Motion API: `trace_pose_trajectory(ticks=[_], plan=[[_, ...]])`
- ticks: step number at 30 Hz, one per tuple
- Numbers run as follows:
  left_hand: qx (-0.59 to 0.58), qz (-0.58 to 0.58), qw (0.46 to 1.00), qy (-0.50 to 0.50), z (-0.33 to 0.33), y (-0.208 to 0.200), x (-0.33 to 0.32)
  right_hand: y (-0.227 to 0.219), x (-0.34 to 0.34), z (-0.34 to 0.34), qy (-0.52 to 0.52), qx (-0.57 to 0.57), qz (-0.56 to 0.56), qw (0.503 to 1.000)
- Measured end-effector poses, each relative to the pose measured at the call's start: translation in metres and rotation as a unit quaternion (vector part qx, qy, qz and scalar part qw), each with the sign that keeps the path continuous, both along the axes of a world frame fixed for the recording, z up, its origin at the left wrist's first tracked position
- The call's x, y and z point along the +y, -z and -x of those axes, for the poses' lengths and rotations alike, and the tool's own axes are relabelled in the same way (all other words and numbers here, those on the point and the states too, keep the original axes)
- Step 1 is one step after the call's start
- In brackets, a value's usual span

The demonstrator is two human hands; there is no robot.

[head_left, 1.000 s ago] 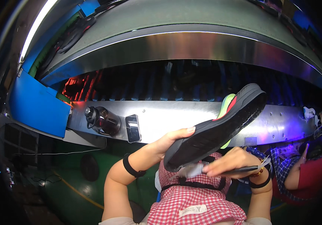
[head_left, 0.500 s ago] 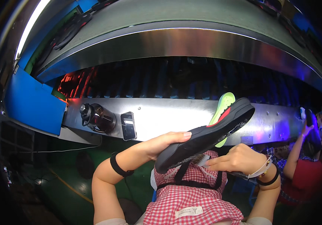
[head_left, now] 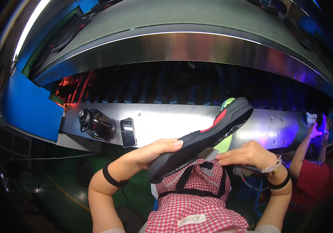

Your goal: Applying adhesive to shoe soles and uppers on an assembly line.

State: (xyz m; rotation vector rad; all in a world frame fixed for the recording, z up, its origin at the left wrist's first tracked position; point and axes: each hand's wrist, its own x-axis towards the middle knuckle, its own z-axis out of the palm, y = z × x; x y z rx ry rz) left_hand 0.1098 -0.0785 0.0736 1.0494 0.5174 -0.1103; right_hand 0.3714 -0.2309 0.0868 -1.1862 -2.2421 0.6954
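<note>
My left hand [head_left: 153,151] grips a black shoe [head_left: 203,138] with red trim near its far end, the thumb lying along the side. Tilted toward my right, the shoe shows part of its underside, with shiny wet-looking streaks along the edge. In my right hand [head_left: 248,154] is a brush [head_left: 206,153], its bristles at the underside near mid-length. A dark handle seems to run back under that hand. Behind the shoe a lime-green sole-shaped piece [head_left: 223,144] shows in part; the shoe hides the rest.
On the metal ledge [head_left: 166,124] stand a dark bottle [head_left: 101,125] and, beside it, a phone [head_left: 128,133]. Beyond runs a dark slot of rollers, then a raised green belt [head_left: 182,19]. At right, another person's hand [head_left: 313,132] is near a white item.
The shoe has shifted a little left and covers more of the lime-green piece. My right hand has moved the brush up along the underside, away from the near end.
</note>
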Motion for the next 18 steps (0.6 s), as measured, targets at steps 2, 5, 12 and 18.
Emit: trace_pose_trajectory(ticks=[2,5,12,18], plan=[[-0.003,0.024,0.999,-0.025,0.003,0.002,0.001,-0.005,-0.006,0.006,-0.035,-0.165,0.061,0.984],[-0.015,0.061,0.996,-0.065,0.003,0.002,-0.004,-0.002,-0.003,0.013,-0.058,0.105,0.081,0.989],[-0.013,0.038,0.999,0.017,-0.002,0.004,0.0,0.003,0.011,0.031,-0.067,0.056,0.071,0.994],[-0.016,0.022,1.0,0.006,0.004,-0.009,-0.002,-0.013,0.002,0.015,-0.025,-0.033,0.044,0.998]])
